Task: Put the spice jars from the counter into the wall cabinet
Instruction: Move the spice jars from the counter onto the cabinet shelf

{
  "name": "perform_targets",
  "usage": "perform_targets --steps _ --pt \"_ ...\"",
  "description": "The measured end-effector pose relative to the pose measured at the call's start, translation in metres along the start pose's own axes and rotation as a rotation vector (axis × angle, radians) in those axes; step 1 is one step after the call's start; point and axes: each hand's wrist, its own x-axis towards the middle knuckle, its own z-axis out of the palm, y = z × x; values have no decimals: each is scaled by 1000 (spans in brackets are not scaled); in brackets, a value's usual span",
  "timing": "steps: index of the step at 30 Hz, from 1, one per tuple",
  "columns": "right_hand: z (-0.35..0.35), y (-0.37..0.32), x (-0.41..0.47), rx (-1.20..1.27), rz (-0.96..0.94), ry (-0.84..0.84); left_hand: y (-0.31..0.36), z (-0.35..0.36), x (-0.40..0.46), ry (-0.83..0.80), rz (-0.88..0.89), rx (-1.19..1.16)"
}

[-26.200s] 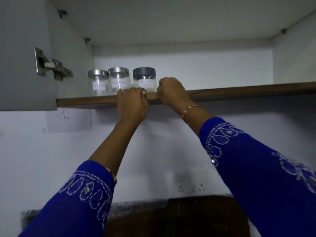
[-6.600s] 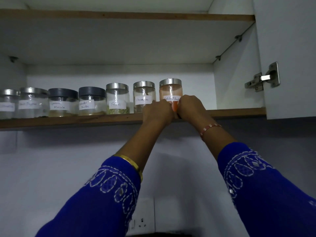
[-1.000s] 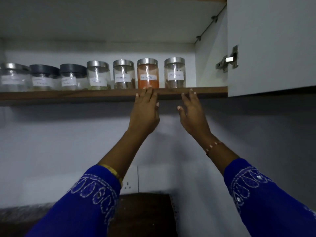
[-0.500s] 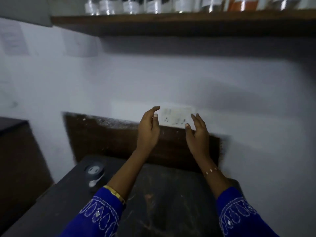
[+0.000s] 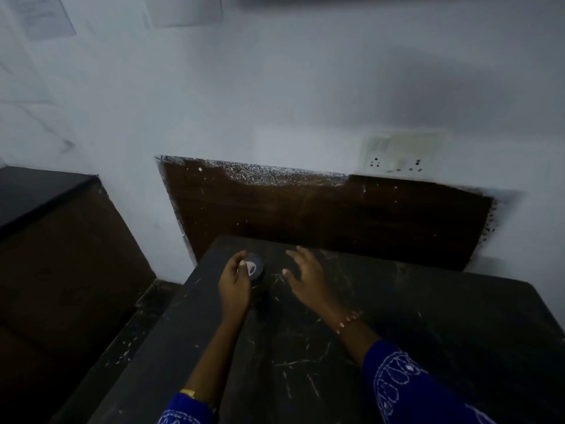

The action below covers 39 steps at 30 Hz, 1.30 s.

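Reaching forward from the bottom edge, two forearms in bright blue sleeves [image 5: 406,390] with white embroidered loops extend over a dark, scratched stone counter [image 5: 397,347]. A thin gold bangle [image 5: 188,393] sits at the left wrist and a slim beaded bracelet [image 5: 347,322] at the right.

Further along the counter, the left hand [image 5: 234,284] is at a small round jar with a dark grey lid [image 5: 254,267], which stands on the counter near its far left corner. The thumb and fingertips curve against the lid's near-left side; the frame is blurred, so it looks like a light hold rather than a firm clasp, and I cannot tell for sure. The jar's body below the lid is mostly lost in shadow.

Just to the right of the jar, apart from it, the right hand [image 5: 305,276] hangs above the counter with its fingers spread and loosely bent, holding nothing.

Behind the counter a dark brown wooden panel [image 5: 305,215] with a chipped, speckled top edge covers the lower wall. Above its right part a white socket plate [image 5: 400,154] is set in the pale wall [image 5: 244,87]. At the far left a second dark counter [image 5: 33,188] stands on a brown base, and paper sheets [image 5: 42,13] are stuck high on the wall.
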Motion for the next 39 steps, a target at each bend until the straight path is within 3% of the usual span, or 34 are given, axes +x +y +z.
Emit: perform_targets --steps 8,12,14,18,23,28,32,34,39 --pt "71 -6 46 -66 66 -259 -45 -19 44 -95 -234 -30" --pt "93 2 57 -83 90 -295 -56 -18 58 -151 -316 -100" --pt "101 10 57 -47 93 -262 -61 -17 61 -136 -318 -117" --pt "111 20 45 170 186 -30 -73 -18 58 -107 -382 -242" --pt "102 29 33 305 299 176 -59 -12 21 -207 -384 -301" --pt "68 33 8 503 327 263 -45 -10 4 -280 -381 -324" --pt "28 40 -18 878 373 174 -29 -9 -1 -339 -360 -339" --pt "11 42 -26 1041 319 173 -18 -6 -7 -430 -377 -348" --pt "-26 43 -43 1298 307 283 17 14 -44 -755 -612 -602"
